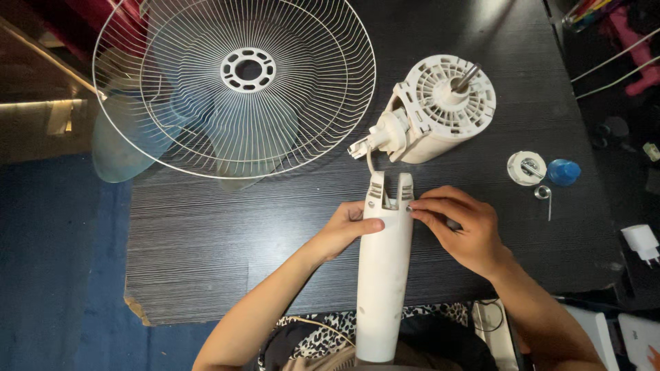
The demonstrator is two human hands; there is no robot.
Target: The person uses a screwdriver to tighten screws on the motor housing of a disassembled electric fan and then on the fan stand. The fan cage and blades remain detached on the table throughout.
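While the left hand point(344, 230) grips the long white fan neck point(383, 275) pointing away, right hand point(462, 230) fingertips pinch a small screw point(410, 208) at its forked top's right side.

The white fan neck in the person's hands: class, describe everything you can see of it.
The white fan neck is a long, smooth column that looks like plastic, lying lengthwise on the dark table, its lower end over the near edge toward the person. Its far end forks into two slotted prongs. The left hand grips its left side below the fork; the right hand pinches a small metal part against the right prong. A thin cord runs from the fork toward the motor housing.
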